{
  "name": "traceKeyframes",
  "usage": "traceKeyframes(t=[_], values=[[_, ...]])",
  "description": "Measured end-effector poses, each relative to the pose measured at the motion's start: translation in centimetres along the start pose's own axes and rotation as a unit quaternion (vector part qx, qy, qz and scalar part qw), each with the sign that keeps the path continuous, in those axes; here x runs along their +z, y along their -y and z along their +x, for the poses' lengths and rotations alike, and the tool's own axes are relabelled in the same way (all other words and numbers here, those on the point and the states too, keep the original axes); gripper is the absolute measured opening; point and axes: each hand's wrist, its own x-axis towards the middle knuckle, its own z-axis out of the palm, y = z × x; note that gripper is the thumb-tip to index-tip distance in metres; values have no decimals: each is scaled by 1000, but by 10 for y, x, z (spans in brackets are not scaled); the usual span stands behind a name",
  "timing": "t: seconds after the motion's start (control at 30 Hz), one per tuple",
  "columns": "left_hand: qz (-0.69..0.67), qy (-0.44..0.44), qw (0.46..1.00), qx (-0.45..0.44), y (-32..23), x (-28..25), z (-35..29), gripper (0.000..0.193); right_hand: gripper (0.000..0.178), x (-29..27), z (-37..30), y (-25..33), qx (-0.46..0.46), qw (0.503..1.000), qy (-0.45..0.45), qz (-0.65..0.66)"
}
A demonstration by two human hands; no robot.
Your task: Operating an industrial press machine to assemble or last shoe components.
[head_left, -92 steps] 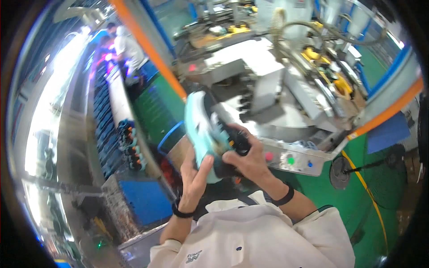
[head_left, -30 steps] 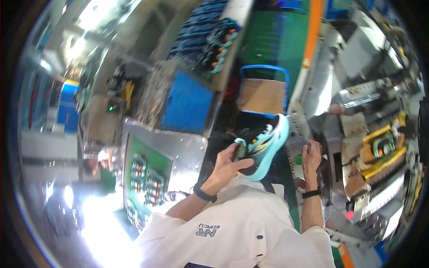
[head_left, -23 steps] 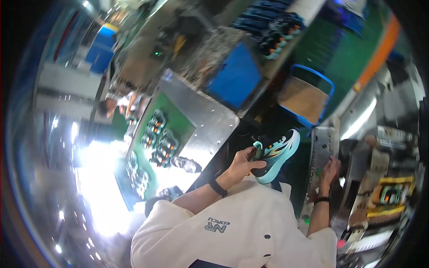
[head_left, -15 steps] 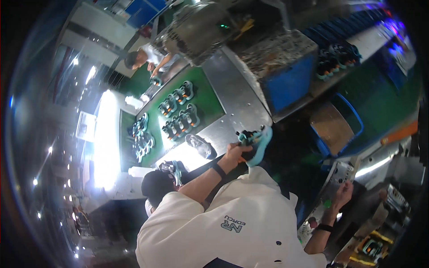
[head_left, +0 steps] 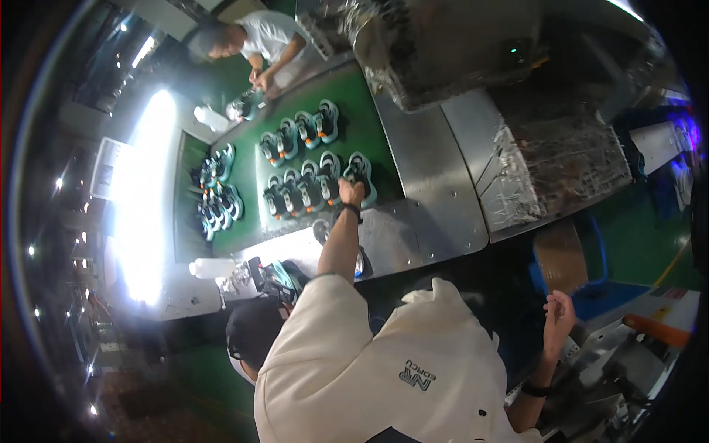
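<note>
**Teal shoe set down among the rows on the green belt**

The left hand [head_left: 351, 193] is stretched far forward and closed over the heel end of a teal and black shoe [head_left: 362, 176], which rests on the green belt [head_left: 369, 133] at the right end of the near row of shoes [head_left: 299, 190]. The right hand [head_left: 558, 316] is held empty, fingers loosely curled, well apart at the near right. The shoe is judged light, with a soft upper and a stiffer sole; it is best gripped at the heel or around the collar. Its sole is pale teal, its upper dark with orange touches. A 2nd row [head_left: 295, 131] lies farther away.
</note>
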Motion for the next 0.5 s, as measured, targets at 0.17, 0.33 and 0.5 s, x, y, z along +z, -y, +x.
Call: traceKeyframes(t=[0.17,0.33,0.5], values=[[280,150,879,356,-118,20,-83,43,21,24,37,86,-15,1000,13,-11],[327,517,673,416,-227,-40,-240,52,34,115,88,206,-246,932,258,-57],[261,536,533,600,-219,-21,-325,36,55,196,113,211,-58,818,572,23]])
